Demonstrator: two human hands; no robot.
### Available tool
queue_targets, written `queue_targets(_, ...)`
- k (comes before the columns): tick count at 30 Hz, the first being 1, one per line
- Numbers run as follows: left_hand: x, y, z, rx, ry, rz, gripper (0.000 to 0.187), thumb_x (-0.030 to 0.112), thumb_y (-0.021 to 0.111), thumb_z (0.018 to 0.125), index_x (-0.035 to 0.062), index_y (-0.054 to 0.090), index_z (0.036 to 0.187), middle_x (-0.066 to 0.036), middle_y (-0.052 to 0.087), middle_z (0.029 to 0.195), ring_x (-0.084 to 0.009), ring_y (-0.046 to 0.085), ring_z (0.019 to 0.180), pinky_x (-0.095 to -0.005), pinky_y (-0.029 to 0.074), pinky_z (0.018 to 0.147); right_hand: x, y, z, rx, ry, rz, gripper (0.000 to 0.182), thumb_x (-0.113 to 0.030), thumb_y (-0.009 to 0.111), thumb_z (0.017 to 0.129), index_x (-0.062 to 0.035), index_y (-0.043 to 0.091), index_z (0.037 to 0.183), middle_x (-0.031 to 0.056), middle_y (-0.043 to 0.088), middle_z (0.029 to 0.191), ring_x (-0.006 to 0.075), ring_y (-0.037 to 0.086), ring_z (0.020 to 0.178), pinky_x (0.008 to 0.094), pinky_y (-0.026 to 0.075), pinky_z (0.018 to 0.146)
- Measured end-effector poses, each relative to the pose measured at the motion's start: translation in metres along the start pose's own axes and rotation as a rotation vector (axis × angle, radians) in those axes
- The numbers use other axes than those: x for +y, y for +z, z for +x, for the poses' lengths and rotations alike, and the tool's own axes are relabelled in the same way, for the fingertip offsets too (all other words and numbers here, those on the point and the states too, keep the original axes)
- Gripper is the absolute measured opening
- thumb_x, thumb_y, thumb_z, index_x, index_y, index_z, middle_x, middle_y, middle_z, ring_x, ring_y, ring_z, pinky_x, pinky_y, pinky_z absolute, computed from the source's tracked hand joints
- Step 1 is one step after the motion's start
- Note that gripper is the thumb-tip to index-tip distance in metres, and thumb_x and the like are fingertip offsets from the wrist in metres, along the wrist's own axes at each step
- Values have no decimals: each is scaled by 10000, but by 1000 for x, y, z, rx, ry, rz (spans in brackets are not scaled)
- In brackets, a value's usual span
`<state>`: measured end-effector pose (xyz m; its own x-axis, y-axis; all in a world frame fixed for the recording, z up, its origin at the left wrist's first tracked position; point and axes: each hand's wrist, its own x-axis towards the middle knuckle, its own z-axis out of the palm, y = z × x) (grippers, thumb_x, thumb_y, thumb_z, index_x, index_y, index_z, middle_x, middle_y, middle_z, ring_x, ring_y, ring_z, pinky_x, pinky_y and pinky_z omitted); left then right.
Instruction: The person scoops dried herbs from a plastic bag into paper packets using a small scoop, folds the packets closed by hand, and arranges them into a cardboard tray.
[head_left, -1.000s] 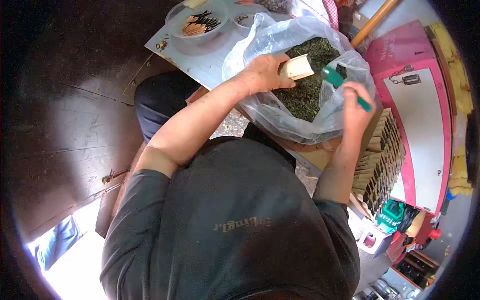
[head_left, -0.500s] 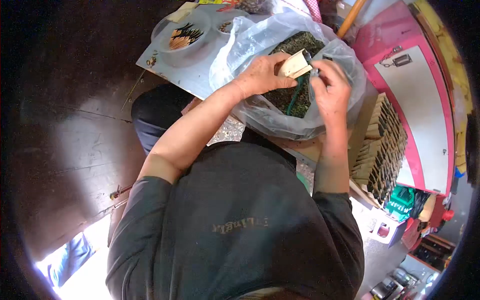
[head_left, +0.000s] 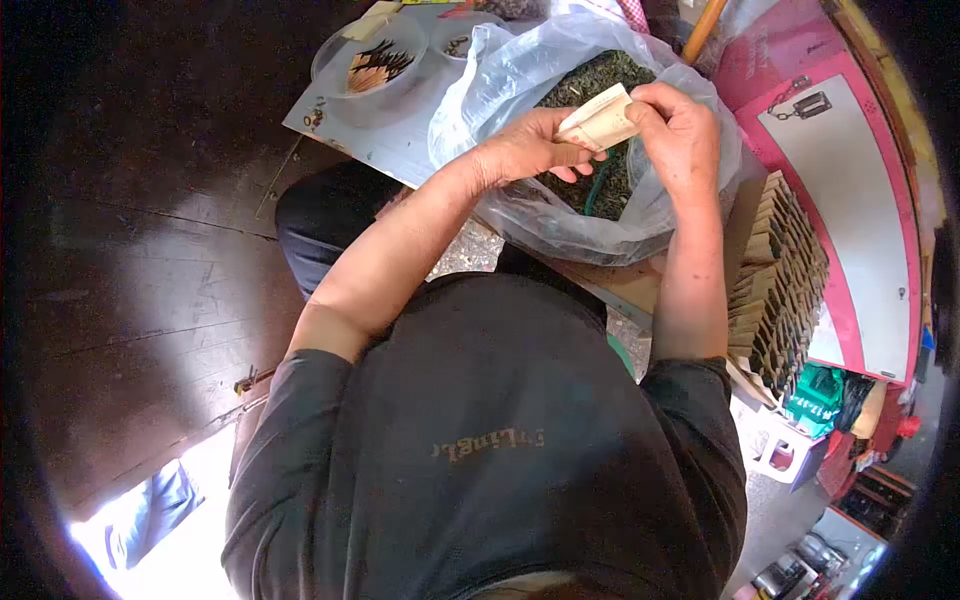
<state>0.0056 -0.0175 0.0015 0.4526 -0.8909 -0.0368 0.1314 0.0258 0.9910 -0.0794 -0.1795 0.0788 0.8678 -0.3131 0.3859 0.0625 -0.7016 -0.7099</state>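
Note:
My left hand (head_left: 540,145) holds a small cream paper packet (head_left: 598,122) above a clear plastic bag (head_left: 478,95). The fingers of my right hand (head_left: 686,138) are closed on the packet's right end, thumb against its edge. That end is now covered by the fingers, so I cannot see into it. Below both hands, the bag lies wide open around dry, dark green crumbled leaves (head_left: 600,72). A green strip-like thing (head_left: 597,190) lies on the leaves, partly hidden.
Left of the bag, a round clear container (head_left: 330,65) of dark-tipped tan sticks stands on the grey board (head_left: 305,100). Stacked cream packets (head_left: 780,285) with dark ends rise at the right. Behind them is a pink-and-white cabinet (head_left: 835,130). An orange pole (head_left: 705,30) leans at the back.
My right hand has moved up to the packet's open end and closed on it. The packet has tilted a little and its dark opening is now hidden. The view has shifted slightly.

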Motion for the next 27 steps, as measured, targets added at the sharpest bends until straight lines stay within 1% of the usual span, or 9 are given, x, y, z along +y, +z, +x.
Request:
queue_targets(6,-6,-1,-3,47,42,-42,358,63,622,883,55,548,1233,-52,655,1070,-112,633,893,-259,548,751,5,4,-6,-47,-140,-185,172,-86,650,760,-21,680,917,71,671,724,103,604,631,263,467,603)
queue_targets(8,-13,2,0,71,79,55,375,84,660,865,61,562,1226,-33,653,1050,-95,619,871,-251,538,721,-6,6,-14,-21,-153,-359,122,-161,642,754,-51,622,805,166,611,732,326,608,642,380,470,596)
queue_targets(10,-18,0,4,69,76,121,409,137,695,852,55,560,1229,-23,656,1034,-75,600,841,-235,509,698,-4,6,-21,50,-257,-273,113,-134,614,769,-28,578,769,184,584,728,384,569,660,398,456,591)
queue_targets(13,-12,10,-1,39,269,179,475,202,698,861,76,516,1282,-56,631,1079,-116,580,957,-290,488,841,2,-26,-36,179,-229,-217,70,-78,628,768,-20,615,806,139,576,672,240,561,582,330,441,570)
queue_targets(15,-6,1,-4,-19,89,274,515,151,667,878,82,459,1343,-80,579,1175,-146,537,1063,-302,428,952,0,-64,-53,248,-79,-303,96,-68,630,782,-24,660,862,72,596,668,117,537,610,278,435,582)
queue_targets(17,-7,1,-5,-20,98,269,504,156,670,878,88,470,1336,-82,584,1152,-154,540,1058,-294,434,940,13,-109,-65,340,-49,-493,128,-69,623,796,-20,681,898,33,624,700,72,545,657,253,444,607)
queue_targets(20,-11,4,-5,17,83,289,446,100,650,888,76,499,1307,-82,595,1129,-141,553,1039,-285,446,927,15,-157,-91,412,-31,-457,132,-68,625,789,-15,680,897,75,643,723,99,568,660,262,460,635)
queue_targets(22,-10,6,-5,21,74,317,437,85,647,887,77,506,1301,-81,600,1119,-140,558,1036,-286,448,927,16,-172,-101,453,271,-731,151,-96,631,796,-9,673,913,118,656,763,155,600,670,289,474,651)
queue_targets(27,-12,6,-6,19,67,331,415,84,650,885,79,527,1281,-80,612,1099,-146,567,1035,-288,453,930,68,-189,-118,408,136,-972,116,-144,622,812,-56,652,882,140,646,805,271,626,709,344,483,654)
